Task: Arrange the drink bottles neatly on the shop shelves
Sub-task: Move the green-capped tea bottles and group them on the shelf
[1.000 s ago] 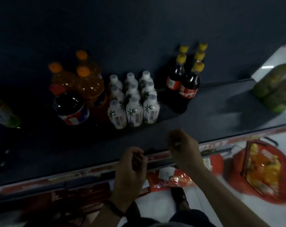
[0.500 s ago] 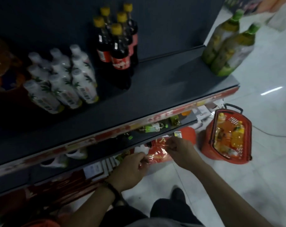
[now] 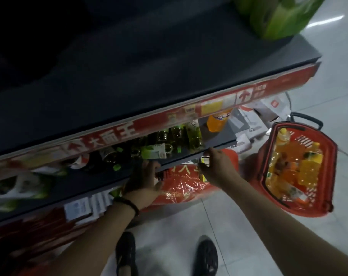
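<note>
Shelves: top shelf (image 3: 169, 66) is dark matte board with a glossy red strip on its front; lower shelf (image 3: 89, 182) is the same board, just under it.
Green bottles (image 3: 193, 134): clear plastic, green drink, crowded mid lower shelf. Some look tipped over, but blur hides which.
Left hand (image 3: 147, 178): at lower shelf lip, fingers look straight against the edge, holding nothing visible.
Right hand (image 3: 219, 168): at same lip, just right of left hand; thumb and fingers pinch a small pale tag (image 3: 205, 160).
Orange bottle (image 3: 217, 123): upright at right end of lower shelf, beyond right hand.
Basket (image 3: 318, 206): red plastic lattice, dark handle, on glossy tile floor, right of right hand and apart from it.
Basket bottles (image 3: 300, 168): orange and yellow, smooth plastic, lying flat. The yellow-capped one has its long axis pointing away from the person.
Key relation: stock sits right of and below both hands. Right hand is nearer, so it likely makes the reach, gripping across a bottle body.
</note>
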The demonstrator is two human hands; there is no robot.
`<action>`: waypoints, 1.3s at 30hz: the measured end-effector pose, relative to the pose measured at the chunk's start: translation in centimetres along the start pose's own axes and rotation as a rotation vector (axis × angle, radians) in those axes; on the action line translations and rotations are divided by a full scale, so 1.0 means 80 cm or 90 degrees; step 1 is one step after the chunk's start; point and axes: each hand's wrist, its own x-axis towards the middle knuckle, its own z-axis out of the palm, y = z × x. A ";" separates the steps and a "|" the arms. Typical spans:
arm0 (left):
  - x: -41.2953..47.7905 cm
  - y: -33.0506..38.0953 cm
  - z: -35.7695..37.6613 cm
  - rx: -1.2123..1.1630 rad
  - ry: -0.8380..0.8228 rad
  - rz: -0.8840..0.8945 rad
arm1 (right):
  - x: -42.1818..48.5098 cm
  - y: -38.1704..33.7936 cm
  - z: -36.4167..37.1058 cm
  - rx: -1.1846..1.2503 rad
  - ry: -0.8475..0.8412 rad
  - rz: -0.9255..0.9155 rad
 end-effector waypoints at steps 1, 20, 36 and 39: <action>0.021 -0.007 0.014 0.025 0.051 0.006 | 0.018 0.005 0.012 -0.019 -0.006 -0.006; 0.149 -0.057 0.095 0.260 0.162 -0.047 | 0.147 0.027 0.123 0.017 0.071 0.134; -0.202 0.032 -0.062 -0.742 -0.048 -0.191 | -0.227 -0.072 0.028 0.645 -0.200 0.143; -0.259 0.049 -0.108 -0.788 -0.020 -0.191 | -0.279 -0.121 -0.008 0.724 -0.212 0.119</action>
